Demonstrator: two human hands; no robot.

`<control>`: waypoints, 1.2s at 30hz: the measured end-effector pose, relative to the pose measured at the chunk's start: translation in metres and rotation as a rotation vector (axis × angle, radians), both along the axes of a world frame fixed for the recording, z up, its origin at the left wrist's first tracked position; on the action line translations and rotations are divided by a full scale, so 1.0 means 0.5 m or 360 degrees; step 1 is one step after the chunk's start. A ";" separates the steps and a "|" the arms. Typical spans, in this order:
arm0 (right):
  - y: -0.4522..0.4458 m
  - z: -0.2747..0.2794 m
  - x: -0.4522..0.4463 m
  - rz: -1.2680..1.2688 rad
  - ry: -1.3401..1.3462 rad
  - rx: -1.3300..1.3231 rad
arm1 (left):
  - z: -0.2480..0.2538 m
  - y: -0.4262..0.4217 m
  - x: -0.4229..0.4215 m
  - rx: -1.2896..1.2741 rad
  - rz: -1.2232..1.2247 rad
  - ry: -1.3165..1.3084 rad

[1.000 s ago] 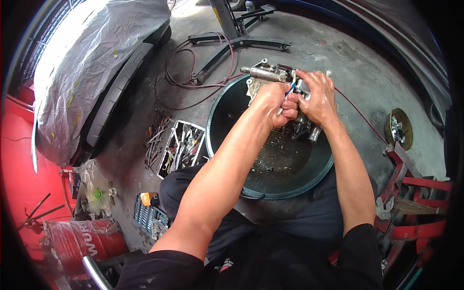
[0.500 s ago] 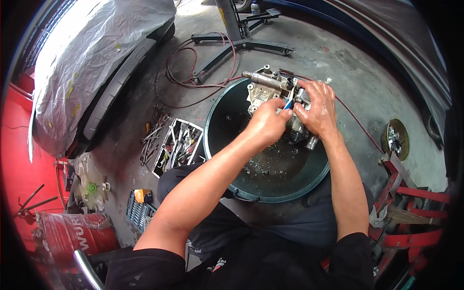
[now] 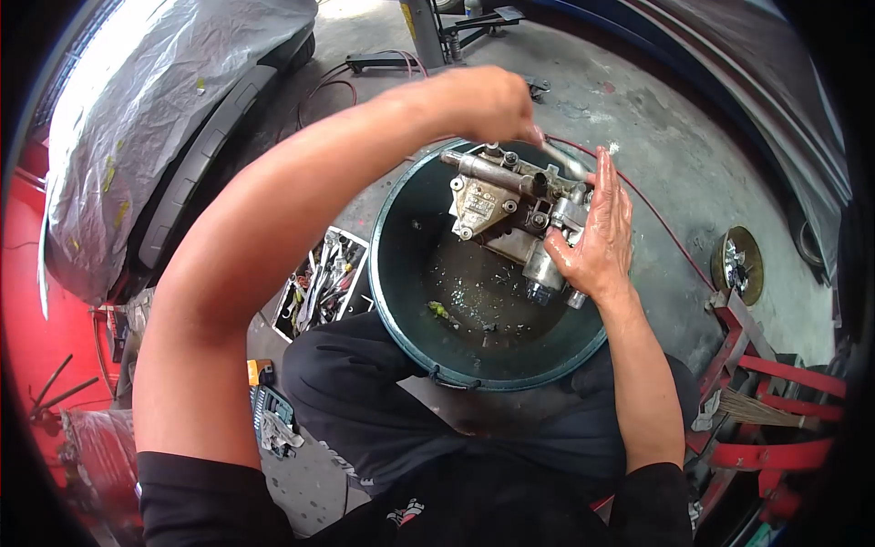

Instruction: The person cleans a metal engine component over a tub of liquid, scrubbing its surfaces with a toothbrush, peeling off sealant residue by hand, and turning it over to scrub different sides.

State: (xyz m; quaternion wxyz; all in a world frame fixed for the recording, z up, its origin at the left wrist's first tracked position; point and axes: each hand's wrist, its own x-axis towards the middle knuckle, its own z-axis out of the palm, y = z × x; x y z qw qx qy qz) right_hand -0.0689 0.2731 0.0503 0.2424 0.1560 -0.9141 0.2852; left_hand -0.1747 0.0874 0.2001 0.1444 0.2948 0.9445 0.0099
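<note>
A greasy metal assembly point(image 3: 488, 205) with cylinders and bolt holes lies tilted over the far side of a dark green tub point(image 3: 383, 301). My right hand point(image 3: 597, 237) holds its right end, thumb against the near side and fingers stretched up along the far side. Above the tub's far rim, my left hand point(image 3: 501, 105) is closed on a thin pale brush point(image 3: 567, 161), whose tip reaches the assembly's upper right, close to my right fingers. Murky liquid with bright flakes and a yellow-green scrap point(image 3: 439, 311) shows in the tub.
Left of the tub is a tray of tools point(image 3: 325, 278). A plastic-covered car part point(image 3: 173, 118) stands further left. At the right are a bowl of small parts point(image 3: 736, 264) and a red metal frame point(image 3: 775, 456). A red hose point(image 3: 670, 223) crosses the floor behind.
My left hand has moved up and away with the brush, past the far rim, uncovering the assembly. My right hand stays on the assembly, its fingers now straighter. The view has shifted slightly.
</note>
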 end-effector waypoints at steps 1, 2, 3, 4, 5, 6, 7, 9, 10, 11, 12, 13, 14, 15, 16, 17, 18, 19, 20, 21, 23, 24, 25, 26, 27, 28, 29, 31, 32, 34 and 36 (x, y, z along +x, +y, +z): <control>-0.002 0.001 -0.001 0.0015 0.0078 -0.0021 | -0.012 0.020 0.011 -0.0146 -0.0093 0.0039; -0.002 0.000 -0.005 0.0005 0.0072 -0.0016 | -0.033 0.031 0.004 -0.0193 -0.0263 0.0028; 0.000 -0.002 -0.009 0.0000 0.0071 -0.0013 | -0.033 0.037 -0.016 -0.0298 -0.0348 0.0082; 0.000 -0.006 -0.007 -0.0007 0.0056 -0.0016 | -0.025 0.043 -0.039 -0.0406 -0.0437 0.0124; 0.003 -0.004 -0.007 0.0053 -0.0007 -0.0076 | -0.016 0.042 -0.059 -0.0607 -0.0584 0.0259; 0.002 -0.002 -0.005 0.0051 -0.0022 -0.0074 | -0.004 0.037 -0.082 -0.0680 -0.0627 0.0312; 0.000 0.001 -0.003 0.0033 -0.0034 -0.0047 | 0.017 0.046 -0.092 -0.0670 -0.0596 0.0293; -0.001 -0.001 -0.004 0.0014 -0.0046 -0.0013 | 0.038 0.066 -0.092 -0.0396 -0.0561 0.0091; 0.000 -0.001 -0.001 0.0011 -0.0061 -0.0017 | 0.007 0.072 -0.093 -0.0397 -0.0566 0.0077; 0.000 0.002 0.003 0.0020 -0.0069 -0.0010 | -0.034 0.074 -0.090 -0.0328 -0.0648 0.0070; 0.000 0.005 -0.003 0.0040 -0.0056 -0.0001 | -0.031 0.077 -0.090 -0.0372 -0.0644 0.0027; 0.001 0.002 -0.002 0.0046 -0.0063 -0.0019 | -0.026 0.080 -0.088 -0.0416 -0.0640 -0.0016; 0.001 -0.002 0.002 0.0029 -0.0080 -0.0024 | -0.013 0.083 -0.105 -0.0418 -0.0659 -0.0032; 0.001 -0.003 0.001 0.0022 -0.0012 0.0006 | 0.001 0.083 -0.137 -0.0689 -0.0553 0.0044; 0.001 -0.003 0.001 0.0025 0.0053 0.0044 | 0.021 0.090 -0.146 -0.0951 -0.0433 0.0123; 0.000 -0.002 0.003 0.0044 0.0030 0.0005 | 0.036 0.097 -0.148 -0.0946 -0.0438 0.0119; 0.000 -0.003 0.004 0.0041 0.0023 0.0002 | 0.060 0.104 -0.135 -0.0908 -0.0528 0.0142; -0.002 -0.003 0.006 0.0039 0.0001 0.0017 | 0.076 0.108 -0.121 -0.0870 -0.0615 0.0163; -0.001 -0.003 0.005 0.0039 -0.0013 0.0034 | 0.084 0.112 -0.110 -0.0869 -0.0612 0.0162; 0.000 -0.004 0.004 0.0052 -0.0002 0.0024 | 0.089 0.122 -0.098 -0.0758 -0.0828 0.0148; -0.001 0.001 0.006 0.0042 -0.0031 0.0038 | 0.079 0.150 -0.063 -0.0639 -0.1044 0.0126; -0.002 0.003 0.006 0.0035 -0.0047 0.0048 | 0.068 0.172 -0.042 -0.0798 -0.1044 0.0164; -0.002 0.003 0.006 0.0036 -0.0046 0.0045 | 0.057 0.187 -0.033 -0.0958 -0.1043 0.0198; -0.001 0.001 0.007 0.0020 -0.0073 0.0067 | 0.032 0.189 -0.044 -0.0962 -0.1043 0.0197; -0.002 0.000 0.009 0.0011 -0.0099 0.0089 | 0.004 0.186 -0.060 -0.0751 -0.1145 0.0254; -0.002 0.000 0.009 0.0016 -0.0097 0.0084 | -0.017 0.183 -0.069 -0.0545 -0.1251 0.0317; -0.003 0.001 0.010 0.0026 -0.0094 0.0082 | -0.035 0.185 -0.081 -0.0506 -0.1286 0.0356; 0.000 0.001 0.008 0.0026 -0.0087 0.0077 | -0.029 0.198 -0.077 -0.0683 -0.1241 0.0356; 0.000 0.000 0.008 0.0022 -0.0074 0.0085 | -0.026 0.210 -0.075 -0.0794 -0.1224 0.0355; 0.002 0.000 0.009 0.0012 -0.0063 0.0093 | -0.020 0.227 -0.066 -0.0936 -0.1203 0.0350; 0.002 0.003 0.003 0.0009 -0.0135 0.0047 | -0.004 0.236 -0.065 -0.0988 -0.1190 0.0336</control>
